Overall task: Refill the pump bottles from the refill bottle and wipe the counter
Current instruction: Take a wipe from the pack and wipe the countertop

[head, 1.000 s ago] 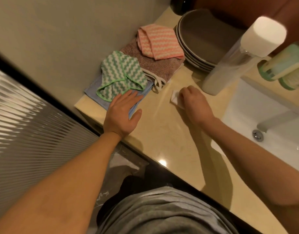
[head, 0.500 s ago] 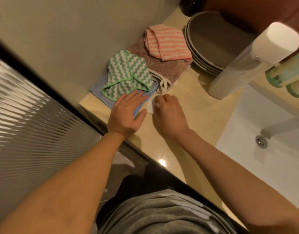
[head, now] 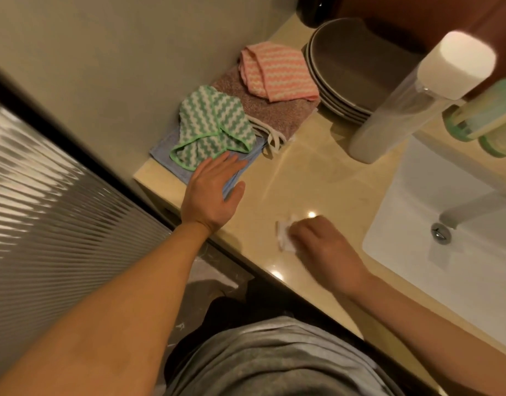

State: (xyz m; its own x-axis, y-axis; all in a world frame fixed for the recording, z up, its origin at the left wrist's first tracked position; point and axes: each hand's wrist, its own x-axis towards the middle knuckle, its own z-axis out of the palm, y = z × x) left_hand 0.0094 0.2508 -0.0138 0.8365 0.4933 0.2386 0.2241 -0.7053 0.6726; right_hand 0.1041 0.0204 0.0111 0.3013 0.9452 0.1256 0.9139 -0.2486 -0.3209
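counter (head: 317,172) edge: right hand (head: 320,244) grips tissue (head: 283,236)

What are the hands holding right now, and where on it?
Right hand grips a white wipe, fingers curled over its right part; left hand holds nothing.

- The counter (head: 317,178), centre of the frame, is glossy polished stone.
- The green zigzag cloth (head: 214,124) looks like nubby woven fabric.
- The sink (head: 460,252), at right, is smooth glossy white.
- The drain (head: 441,232) is shiny metal.
- The stacked plates (head: 346,81), top, are matt grey.
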